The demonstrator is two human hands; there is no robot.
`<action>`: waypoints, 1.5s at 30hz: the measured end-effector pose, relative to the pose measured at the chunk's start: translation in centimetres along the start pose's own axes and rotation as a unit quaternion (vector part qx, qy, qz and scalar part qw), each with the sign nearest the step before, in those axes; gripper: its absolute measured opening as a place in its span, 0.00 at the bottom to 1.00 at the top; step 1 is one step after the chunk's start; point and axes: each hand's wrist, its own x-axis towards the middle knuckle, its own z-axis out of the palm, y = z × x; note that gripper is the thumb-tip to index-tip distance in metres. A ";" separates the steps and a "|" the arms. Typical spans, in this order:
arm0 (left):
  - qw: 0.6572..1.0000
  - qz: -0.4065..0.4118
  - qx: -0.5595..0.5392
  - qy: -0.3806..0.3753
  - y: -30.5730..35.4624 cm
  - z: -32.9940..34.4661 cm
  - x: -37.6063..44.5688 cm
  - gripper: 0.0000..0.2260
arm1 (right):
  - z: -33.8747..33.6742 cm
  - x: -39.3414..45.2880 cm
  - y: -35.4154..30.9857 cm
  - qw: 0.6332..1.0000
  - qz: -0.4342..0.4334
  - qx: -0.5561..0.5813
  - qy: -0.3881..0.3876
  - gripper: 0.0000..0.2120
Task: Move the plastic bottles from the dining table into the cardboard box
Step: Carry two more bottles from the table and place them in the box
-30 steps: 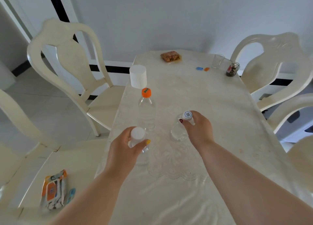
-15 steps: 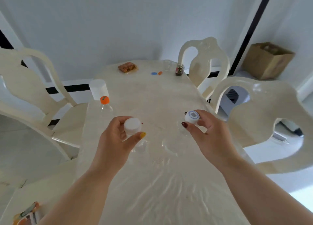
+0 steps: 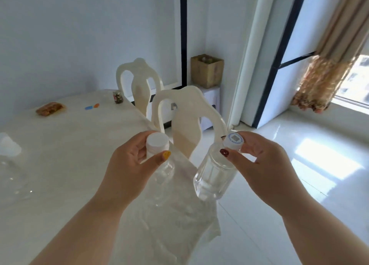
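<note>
My left hand (image 3: 131, 169) grips a clear plastic bottle (image 3: 162, 171) by its white cap, holding it above the table's right edge. My right hand (image 3: 259, 165) holds a second clear bottle (image 3: 213, 177) by its blue-printed white cap, out past the table over the floor. The open cardboard box (image 3: 206, 71) stands on a low white stand in the far corner, beyond two chairs. Another clear bottle (image 3: 12, 177) stays on the dining table (image 3: 69, 155) at the left edge of view, blurred.
Two cream chairs (image 3: 185, 125) stand along the table's right side between me and the box. A snack packet (image 3: 50, 109), small blue and orange items (image 3: 91, 107) and a little jar (image 3: 118, 97) lie at the table's far end. Glossy white floor (image 3: 299, 165) spreads right towards a curtained window.
Both hands lifted their bottles off the table and carried them right. My view swung right, bringing the box, the window and the floor into sight; the orange-capped bottle left the frame.
</note>
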 end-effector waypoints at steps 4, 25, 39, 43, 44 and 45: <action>0.999 0.004 -0.032 -0.030 2.3 11.3 -0.6 0.19 | -9.7 -1.8 4.4 0.999 0.019 -0.017 0.024 0.07; 0.980 0.059 -0.087 -0.169 5.7 50.5 19.2 0.16 | -38.2 11.7 26.3 0.974 0.091 -0.153 0.141 0.09; 0.972 0.086 -0.094 -0.199 4.0 65.0 45.8 0.21 | -45.6 37.6 38.5 0.971 0.077 -0.140 0.179 0.09; 0.979 0.083 -0.085 -0.168 2.2 68.7 52.9 0.19 | -47.2 46.0 43.3 0.979 0.065 -0.123 0.151 0.08; 0.981 0.078 -0.085 -0.158 1.8 69.5 54.8 0.18 | -47.6 48.3 44.3 0.981 0.059 -0.122 0.140 0.08; 0.982 0.073 -0.086 -0.149 1.4 70.2 56.6 0.18 | -47.9 50.8 45.3 0.983 0.055 -0.120 0.129 0.09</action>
